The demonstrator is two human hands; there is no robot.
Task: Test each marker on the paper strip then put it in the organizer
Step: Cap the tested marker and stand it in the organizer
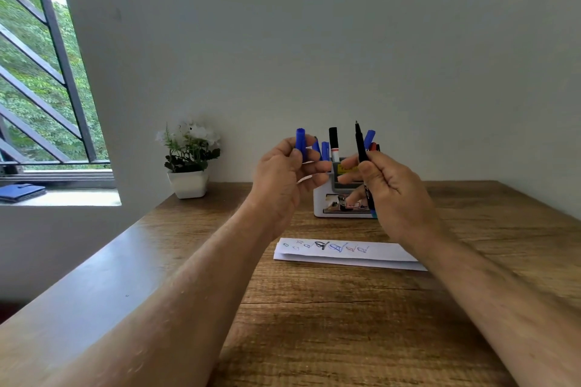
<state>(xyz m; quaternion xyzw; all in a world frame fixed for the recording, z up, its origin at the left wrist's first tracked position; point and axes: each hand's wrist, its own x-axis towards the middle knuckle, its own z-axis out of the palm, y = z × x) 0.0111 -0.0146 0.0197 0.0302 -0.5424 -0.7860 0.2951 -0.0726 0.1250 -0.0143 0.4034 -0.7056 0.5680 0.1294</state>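
A slim black marker with a blue end (362, 151) is grasped uncapped in the right hand (388, 190) and its blue cap (300, 142) in the left hand (283, 181), above the scribbled white paper strip (347, 253); several markers already stand in the white desk organizer (341, 203), so testing appears well advanced.

Paper strip (345, 253) laid on table (314, 324), before organizer (341, 201). Markers (333, 143) stood in organizer. Potted plant (188, 160) set left of organizer, against wall.

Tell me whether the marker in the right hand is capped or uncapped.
Uncapped. The marker shows a bare pointed tip aimed upward in the right hand, while the left hand holds a separate blue cap.
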